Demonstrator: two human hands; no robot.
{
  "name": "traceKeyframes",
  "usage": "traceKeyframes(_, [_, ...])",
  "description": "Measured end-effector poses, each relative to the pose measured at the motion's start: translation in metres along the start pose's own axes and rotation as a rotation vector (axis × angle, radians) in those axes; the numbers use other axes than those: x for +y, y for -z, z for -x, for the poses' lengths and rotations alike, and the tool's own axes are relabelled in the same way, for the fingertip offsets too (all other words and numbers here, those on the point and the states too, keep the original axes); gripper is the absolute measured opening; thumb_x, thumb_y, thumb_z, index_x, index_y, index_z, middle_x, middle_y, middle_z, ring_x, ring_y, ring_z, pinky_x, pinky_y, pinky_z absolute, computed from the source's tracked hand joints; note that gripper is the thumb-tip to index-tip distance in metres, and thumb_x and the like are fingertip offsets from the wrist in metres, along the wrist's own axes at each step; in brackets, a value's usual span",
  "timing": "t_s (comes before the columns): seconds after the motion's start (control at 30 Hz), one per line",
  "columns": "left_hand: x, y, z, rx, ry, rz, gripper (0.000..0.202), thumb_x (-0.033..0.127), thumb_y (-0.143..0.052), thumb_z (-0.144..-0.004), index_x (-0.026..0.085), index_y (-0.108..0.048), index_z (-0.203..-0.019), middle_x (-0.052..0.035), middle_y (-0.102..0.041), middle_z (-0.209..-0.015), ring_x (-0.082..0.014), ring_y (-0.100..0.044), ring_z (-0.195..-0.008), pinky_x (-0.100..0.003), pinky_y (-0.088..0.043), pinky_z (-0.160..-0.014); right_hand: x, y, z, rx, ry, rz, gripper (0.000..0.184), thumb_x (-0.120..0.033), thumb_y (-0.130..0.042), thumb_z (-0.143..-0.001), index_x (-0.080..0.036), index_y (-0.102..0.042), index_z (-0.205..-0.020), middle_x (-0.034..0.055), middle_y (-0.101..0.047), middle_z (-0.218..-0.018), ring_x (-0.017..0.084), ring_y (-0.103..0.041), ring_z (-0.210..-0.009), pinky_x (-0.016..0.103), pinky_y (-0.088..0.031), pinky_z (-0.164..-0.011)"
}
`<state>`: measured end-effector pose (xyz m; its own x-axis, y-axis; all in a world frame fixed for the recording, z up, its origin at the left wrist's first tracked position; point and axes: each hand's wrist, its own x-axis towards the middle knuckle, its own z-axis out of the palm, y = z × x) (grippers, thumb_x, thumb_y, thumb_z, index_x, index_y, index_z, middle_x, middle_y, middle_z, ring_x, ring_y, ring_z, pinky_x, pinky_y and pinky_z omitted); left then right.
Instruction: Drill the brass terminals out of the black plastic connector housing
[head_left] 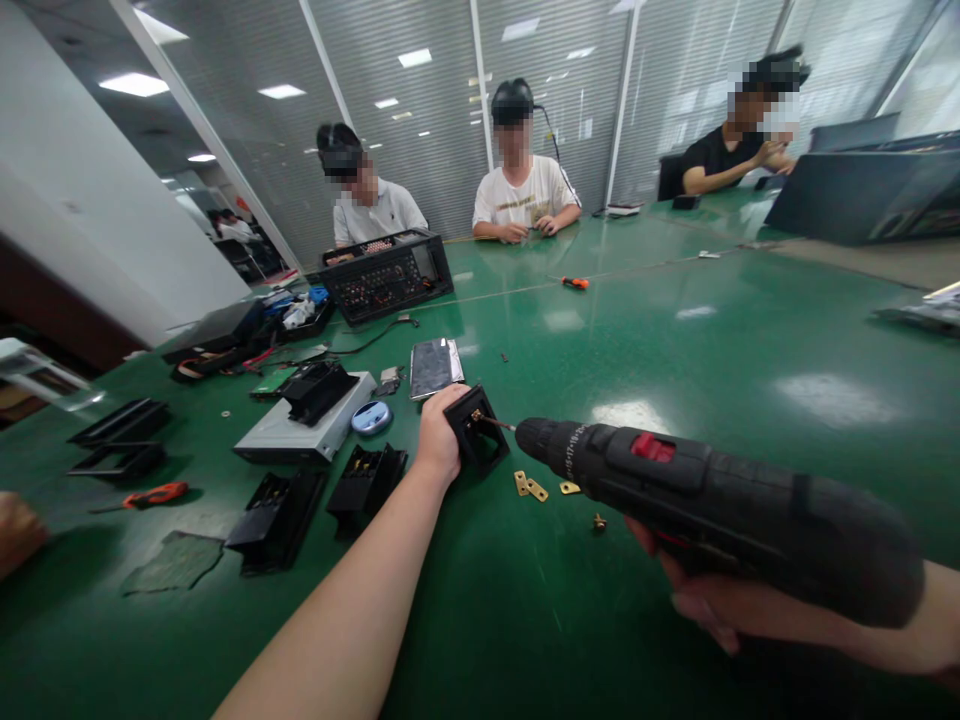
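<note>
My left hand [439,440] is closed around a small black square plastic part [477,430] and holds it upright on the green table [675,380]. My right hand [705,600] grips the handle of a black cordless drill [720,510] with a red switch. The drill's bit points left into the opening of the black part. Small brass pieces [532,488] and a screw [598,522] lie on the table just below the drill's nose.
Left of my arm lie black plastic housings [277,520], a grey box [300,430], a blue round item [371,417], a dark flat panel [433,367] and an orange-handled screwdriver [154,494]. An open computer case [386,272] stands farther back. Three people sit at the far side.
</note>
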<state>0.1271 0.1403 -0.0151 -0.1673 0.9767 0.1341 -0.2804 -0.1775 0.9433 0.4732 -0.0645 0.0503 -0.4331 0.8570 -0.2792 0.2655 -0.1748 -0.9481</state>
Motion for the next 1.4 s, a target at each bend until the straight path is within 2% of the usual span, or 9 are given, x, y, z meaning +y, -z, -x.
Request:
traceKeyframes(0.13, [0.001, 0.000, 0.000, -0.006, 0.016, -0.007, 0.023, 0.044, -0.094, -0.077, 0.026, -0.080, -0.077, -0.0003, -0.075, -0.079, -0.0235, -0.072, -0.079, -0.035, -0.061, -0.079, -0.003, 0.000, -0.001, -0.007, -0.011, -0.017, 0.055, -0.079, -0.107, -0.095, -0.029, -0.094, -0.116, 0.0012, -0.083, -0.092, 0.022, -0.084, -0.077, 0.036, -0.076, -0.077])
traceKeyframes(0.33, [0.001, 0.000, -0.001, 0.021, 0.008, -0.005, 0.027, 0.046, -0.097, -0.078, 0.026, -0.080, -0.081, 0.0014, -0.074, -0.079, -0.0240, -0.074, -0.082, -0.036, -0.062, -0.083, -0.005, 0.001, -0.001, -0.017, -0.042, 0.019, 0.061, -0.085, -0.104, -0.095, -0.029, -0.095, -0.118, 0.0026, -0.083, -0.091, 0.024, -0.083, -0.079, 0.039, -0.077, -0.077])
traceKeyframes(0.67, [-0.001, 0.002, -0.002, 0.011, 0.025, 0.002, 0.027, 0.047, -0.097, -0.077, 0.026, -0.080, -0.081, 0.0012, -0.074, -0.079, -0.0236, -0.073, -0.081, -0.036, -0.062, -0.082, 0.001, 0.001, -0.003, -0.017, 0.010, -0.008, 0.050, -0.073, -0.107, -0.097, -0.028, -0.096, -0.118, 0.0024, -0.085, -0.090, 0.025, -0.086, -0.077, 0.039, -0.079, -0.076])
traceKeyframes(0.87, [0.000, 0.001, -0.001, 0.023, 0.023, 0.008, 0.024, 0.044, -0.096, -0.076, 0.025, -0.081, -0.080, -0.0007, -0.079, -0.082, -0.0240, -0.075, -0.082, -0.035, -0.063, -0.082, -0.005, 0.000, -0.001, 0.002, -0.016, -0.013, 0.054, -0.075, -0.108, -0.096, -0.028, -0.095, -0.118, 0.0016, -0.084, -0.092, 0.022, -0.085, -0.078, 0.038, -0.077, -0.078])
traceKeyframes(1.03, [0.000, 0.002, -0.001, 0.004, 0.024, -0.002, 0.028, 0.047, -0.097, -0.079, 0.025, -0.080, -0.082, 0.0003, -0.075, -0.080, -0.0245, -0.075, -0.082, -0.037, -0.064, -0.084, -0.007, 0.001, -0.001, -0.011, -0.046, -0.018, 0.056, -0.078, -0.108, -0.094, -0.029, -0.096, -0.119, 0.0023, -0.084, -0.091, 0.024, -0.084, -0.079, 0.040, -0.077, -0.079])
traceKeyframes(1.3, [0.000, 0.000, -0.001, 0.008, 0.008, 0.011, 0.026, 0.046, -0.096, -0.076, 0.025, -0.080, -0.079, 0.0009, -0.074, -0.079, -0.0219, -0.071, -0.078, -0.034, -0.061, -0.078, -0.011, 0.000, 0.000, -0.003, -0.057, -0.013, 0.058, -0.080, -0.109, -0.092, -0.029, -0.096, -0.115, 0.0016, -0.083, -0.091, 0.021, -0.083, -0.077, 0.035, -0.074, -0.077])
traceKeyframes(1.4, [0.000, 0.000, -0.002, 0.001, 0.012, 0.014, 0.026, 0.044, -0.097, -0.077, 0.025, -0.080, -0.079, 0.0012, -0.075, -0.079, -0.0212, -0.072, -0.077, -0.033, -0.062, -0.077, -0.009, 0.000, 0.002, 0.014, -0.030, -0.007, 0.060, -0.082, -0.109, -0.092, -0.029, -0.096, -0.117, 0.0018, -0.085, -0.091, 0.023, -0.084, -0.077, 0.037, -0.076, -0.078])
